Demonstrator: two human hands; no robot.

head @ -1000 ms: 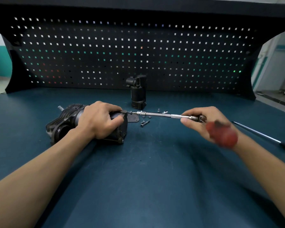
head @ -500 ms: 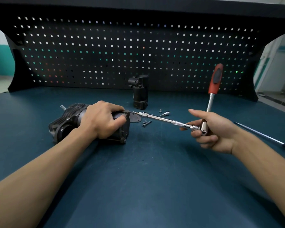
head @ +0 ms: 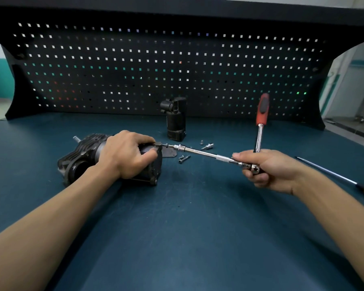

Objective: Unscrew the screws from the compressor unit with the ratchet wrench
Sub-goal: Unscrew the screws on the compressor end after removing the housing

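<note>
Steel-grey and black, one compressor unit (head: 82, 153) lies on its side on the blue-green table (head: 198, 238), left of centre. The left hand (head: 126, 155) grips its body from above, fingers curled over the top and the thumb pressed against the near side.

One ratchet wrench (head: 259, 136) is in use. Its red-and-black handle stands nearly upright, and one long extension bar (head: 206, 153) runs from its head leftward to a screw (head: 166, 145) at the upper corner of the unit's end face. The right hand (head: 269, 170) holds the wrench at its head, lower fingers curled under it, with the forefinger and thumb stretched forward along the knurled part of the bar.

Four small loose pieces lie on the table beyond the bar: two dark screws (head: 183, 159) close together, one small screw (head: 201, 142), and one silver socket bit (head: 208, 146) just beside it. One flat dark plate (head: 170, 153) lies against the unit's end.

One black cylindrical part (head: 176, 122) stands upright in front of the pegboard (head: 135, 66). One screwdriver (head: 332, 175) with a yellow handle lies at the far right.
</note>
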